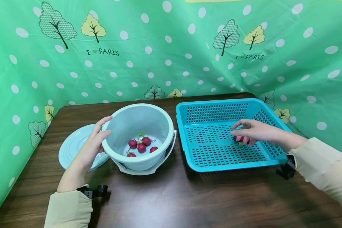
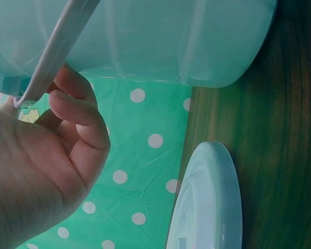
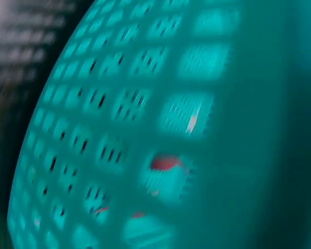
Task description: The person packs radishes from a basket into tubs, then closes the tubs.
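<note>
In the head view a pale blue bucket stands left of centre, tilted toward me, with several red radishes at its bottom. My left hand grips its left rim, fingers at the edge. In the left wrist view those fingers curl beside the white handle. Inside the blue slotted basket, my right hand hovers low over red radishes, its index finger extended and its lower fingers overlapping them. Through the basket's wall the right wrist view shows a blurred radish.
Left of the bucket, a round pale blue lid lies on the dark wooden table, partly behind the left forearm. The white handle hangs down around the bucket's front. Behind the table hangs a green dotted cloth.
</note>
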`<state>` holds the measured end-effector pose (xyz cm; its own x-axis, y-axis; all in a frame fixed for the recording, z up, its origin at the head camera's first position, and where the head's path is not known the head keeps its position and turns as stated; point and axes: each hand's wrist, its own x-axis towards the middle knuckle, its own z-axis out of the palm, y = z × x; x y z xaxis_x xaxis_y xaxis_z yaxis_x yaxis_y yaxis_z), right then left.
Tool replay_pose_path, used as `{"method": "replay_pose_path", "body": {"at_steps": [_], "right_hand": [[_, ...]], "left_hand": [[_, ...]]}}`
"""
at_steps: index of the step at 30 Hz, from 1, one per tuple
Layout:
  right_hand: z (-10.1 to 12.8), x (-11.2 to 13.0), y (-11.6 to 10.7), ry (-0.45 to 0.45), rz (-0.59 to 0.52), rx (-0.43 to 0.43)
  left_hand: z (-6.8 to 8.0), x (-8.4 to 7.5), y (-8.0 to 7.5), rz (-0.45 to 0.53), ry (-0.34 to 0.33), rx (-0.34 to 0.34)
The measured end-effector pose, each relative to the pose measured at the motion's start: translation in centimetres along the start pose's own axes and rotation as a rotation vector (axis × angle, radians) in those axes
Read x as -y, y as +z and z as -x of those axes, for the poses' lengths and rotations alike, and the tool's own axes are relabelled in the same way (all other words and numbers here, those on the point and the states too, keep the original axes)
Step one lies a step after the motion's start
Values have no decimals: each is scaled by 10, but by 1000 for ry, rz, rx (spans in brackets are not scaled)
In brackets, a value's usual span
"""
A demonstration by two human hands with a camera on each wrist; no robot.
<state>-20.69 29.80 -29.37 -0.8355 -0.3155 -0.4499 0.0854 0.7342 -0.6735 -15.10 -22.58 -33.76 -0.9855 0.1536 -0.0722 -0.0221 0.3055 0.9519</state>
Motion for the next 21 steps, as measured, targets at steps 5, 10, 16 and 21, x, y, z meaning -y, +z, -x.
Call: {"method": "replay_pose_path", "body": {"at_steps": [5,10,16,21], "right_hand": [[-9,-19,-5,69,35,24],[-13,-34,-8,126,80,24],[-12,-48,-11,189,87,44],[-11,-51,-14,209,97,37]], "left_hand": [[0,0,1,3,3,1],[0,0,1,5,14,-1],[-1,0,1,5,15,0],[-1,1,1,6,21,-5]]}}
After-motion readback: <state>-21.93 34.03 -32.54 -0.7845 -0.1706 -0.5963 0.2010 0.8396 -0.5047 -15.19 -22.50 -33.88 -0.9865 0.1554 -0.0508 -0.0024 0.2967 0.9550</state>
